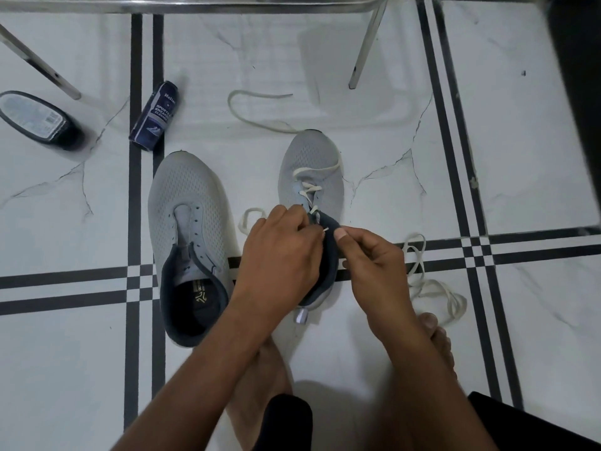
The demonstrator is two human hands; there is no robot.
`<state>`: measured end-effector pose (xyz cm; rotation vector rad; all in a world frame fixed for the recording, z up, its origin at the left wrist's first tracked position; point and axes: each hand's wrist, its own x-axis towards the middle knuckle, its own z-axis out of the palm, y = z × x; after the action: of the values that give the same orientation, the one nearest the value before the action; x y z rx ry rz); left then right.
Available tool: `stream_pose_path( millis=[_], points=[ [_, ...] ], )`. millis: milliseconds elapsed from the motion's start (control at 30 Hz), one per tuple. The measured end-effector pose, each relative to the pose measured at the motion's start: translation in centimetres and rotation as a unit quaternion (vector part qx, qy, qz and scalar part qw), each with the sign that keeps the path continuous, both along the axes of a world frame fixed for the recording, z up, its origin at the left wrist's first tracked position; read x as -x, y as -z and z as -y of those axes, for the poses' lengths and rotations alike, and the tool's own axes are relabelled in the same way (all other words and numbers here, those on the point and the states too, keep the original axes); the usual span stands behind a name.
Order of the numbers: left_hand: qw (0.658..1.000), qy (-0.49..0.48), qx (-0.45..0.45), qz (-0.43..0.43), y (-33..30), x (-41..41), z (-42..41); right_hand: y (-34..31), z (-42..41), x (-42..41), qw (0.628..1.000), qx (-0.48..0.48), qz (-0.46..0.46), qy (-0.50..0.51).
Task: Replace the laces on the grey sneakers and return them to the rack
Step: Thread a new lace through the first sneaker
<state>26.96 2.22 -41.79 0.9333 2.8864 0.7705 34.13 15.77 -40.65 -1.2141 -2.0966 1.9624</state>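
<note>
Two grey sneakers sit on the floor, both with toes pointing away from the person and heels toward them, long axes running roughly straight ahead. The right sneaker (312, 177) is partly laced with a white lace (309, 187) crisscrossing the lower eyelets. The left hand (279, 255) is curled over that shoe's collar with its grip closed on the lace near the upper eyelets, and the right hand (374, 268) pinches the lace tip between thumb and finger just beside it. Loose lace trails onto the floor to the right of that sneaker, and more of it loops beyond its toe.

The left sneaker (188, 222) lies just left of the laced one, eyelets bare, with some gold print on the insole that I can't read.

Further left of the laced sneaker and past its toe, a dark blue bottle (154, 115) lies tilted; its label reads "SPORTS & SNEAKER CLEANER", the brand line only partly legible. Beyond that is a dark oval brush-like thing (39, 118) with a label too blurry to read.

Floor (520, 141) is white marble-look tile with black stripe borders. Metal chair legs (367, 47) stand beyond the laced sneaker.
</note>
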Motion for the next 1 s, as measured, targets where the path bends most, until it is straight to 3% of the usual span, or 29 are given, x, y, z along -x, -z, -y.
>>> stream_pose_path(
  millis=[67, 300, 533, 667, 767, 833, 900, 1000],
  points=[
    [1.000, -0.012, -0.007, 0.012, 0.1, 0.1, -0.2, 0.0, -0.1, 0.0, 1.000, 0.006, -0.006, 0.001],
    [0.996, 0.045, 0.064, -0.033, -1.2, 0.8, -0.6, 0.4, -0.1, 0.0, 0.988, -0.131, -0.027, -0.083],
    [0.999, 0.019, 0.048, -0.007, 0.0, 1.0, 0.2, -0.1, -1.6, 1.5, 0.992, 0.102, 0.059, -0.049],
    [0.999, 0.011, 0.050, -0.004, 0.0, 1.3, 0.5, -0.2, -2.7, 2.3, 0.986, 0.121, 0.080, -0.076],
    [0.999, 0.000, 0.038, -0.023, -0.2, 1.1, 1.0, 0.0, -2.7, 2.8, 0.986, 0.082, 0.095, -0.112],
    [0.998, -0.061, 0.027, 0.008, -0.8, 0.5, 1.3, 0.1, -2.3, 3.0, 0.986, 0.063, 0.091, -0.125],
    [0.989, -0.127, -0.010, 0.074, -1.2, -0.2, 1.9, 0.3, -2.1, 3.0, 0.990, 0.090, 0.083, -0.076],
    [0.970, -0.183, -0.053, 0.151, -1.1, -1.8, 2.9, -0.1, -2.2, 3.1, 0.975, 0.195, 0.052, 0.094]
  ],
)
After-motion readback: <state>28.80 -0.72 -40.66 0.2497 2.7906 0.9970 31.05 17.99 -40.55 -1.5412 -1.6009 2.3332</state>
